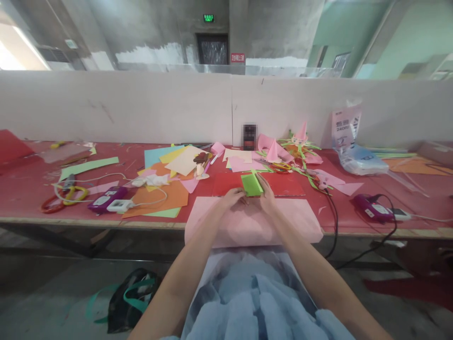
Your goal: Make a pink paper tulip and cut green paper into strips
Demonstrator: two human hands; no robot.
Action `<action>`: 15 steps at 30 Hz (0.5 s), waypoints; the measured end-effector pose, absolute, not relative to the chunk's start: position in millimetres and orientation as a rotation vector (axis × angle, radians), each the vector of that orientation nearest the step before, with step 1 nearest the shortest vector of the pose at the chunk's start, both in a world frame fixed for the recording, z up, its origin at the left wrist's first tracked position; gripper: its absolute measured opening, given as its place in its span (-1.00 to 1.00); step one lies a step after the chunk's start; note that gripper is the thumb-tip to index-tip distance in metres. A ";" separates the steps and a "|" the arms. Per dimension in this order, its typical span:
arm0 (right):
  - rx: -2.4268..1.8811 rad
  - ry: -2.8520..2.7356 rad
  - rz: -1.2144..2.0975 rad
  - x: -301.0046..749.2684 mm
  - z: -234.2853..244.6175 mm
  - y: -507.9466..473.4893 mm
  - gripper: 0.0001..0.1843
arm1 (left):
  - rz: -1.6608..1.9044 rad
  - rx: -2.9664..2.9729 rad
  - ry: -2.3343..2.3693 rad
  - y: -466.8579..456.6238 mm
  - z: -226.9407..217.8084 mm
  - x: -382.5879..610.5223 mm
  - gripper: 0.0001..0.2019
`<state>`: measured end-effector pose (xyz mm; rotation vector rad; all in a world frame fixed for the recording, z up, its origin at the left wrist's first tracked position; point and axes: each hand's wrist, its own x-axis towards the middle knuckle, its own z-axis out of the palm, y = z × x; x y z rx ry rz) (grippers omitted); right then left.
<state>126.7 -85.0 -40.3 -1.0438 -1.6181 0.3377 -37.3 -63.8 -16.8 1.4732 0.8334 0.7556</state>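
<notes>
A small folded green paper (251, 184) lies on a red sheet (283, 184), just beyond a large pink sheet (283, 222) that hangs over the table's front edge. My left hand (233, 197) rests on the pink sheet with its fingers curled, touching the green paper's near left corner. My right hand (266, 193) presses the green paper's right edge with fingers held together. Both forearms reach forward from my lap.
Coloured sheets (166, 196), pink paper cones (273, 152), green strips and scissors (74, 192) litter the red table (28, 189). Purple devices (106, 198) (370, 207) with cables sit on either side. A plastic bag (354, 156) lies far right. A dark bag (130, 297) sits on the floor.
</notes>
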 end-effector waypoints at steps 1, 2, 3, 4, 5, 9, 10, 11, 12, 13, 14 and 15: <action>-1.076 -1.627 0.318 126.1 -39.4 -86.2 -0.14 | 0.743 1.472 0.821 -64.0 -17.6 -37.6 -0.81; -1.125 -1.646 0.300 125.0 -38.2 -87.8 -0.15 | 0.731 1.474 0.808 -64.3 -18.2 -37.8 -0.81; -1.191 -1.673 0.283 123.4 -36.9 -89.8 -0.16 | 0.721 1.477 0.795 -64.7 -18.7 -37.9 -0.81; -1.266 -1.710 0.264 121.3 -35.3 -92.0 -0.17 | 0.712 1.481 0.785 -65.1 -19.0 -38.0 -0.80; -1.342 -1.755 0.240 118.8 -33.7 -94.3 -0.19 | 0.707 1.484 0.778 -65.4 -19.1 -38.0 -0.80; -1.566 -1.908 0.110 109.5 -27.8 -100.9 -0.24 | 0.706 1.518 0.774 -65.7 -17.2 -37.6 -0.79; -1.594 -1.930 0.086 108.3 -26.8 -101.7 -0.24 | 0.708 1.533 0.774 -65.4 -16.7 -37.6 -0.79; -1.613 -1.947 0.073 107.6 -26.1 -102.2 -0.25 | 0.709 1.547 0.776 -64.9 -16.5 -37.7 -0.79; -1.622 -1.961 0.066 107.4 -25.7 -102.5 -0.26 | 0.710 1.557 0.779 -64.3 -16.7 -37.8 -0.79; -1.625 -1.971 0.061 107.6 -25.5 -102.6 -0.27 | 0.712 1.565 0.779 -63.6 -17.1 -37.9 -0.79; -1.628 -1.980 0.055 108.0 -25.5 -102.5 -0.28 | 0.716 1.571 0.779 -63.0 -17.6 -38.0 -0.79; -1.631 -1.992 0.050 108.4 -25.7 -102.3 -0.28 | 0.719 1.572 0.776 -62.5 -18.2 -38.0 -0.79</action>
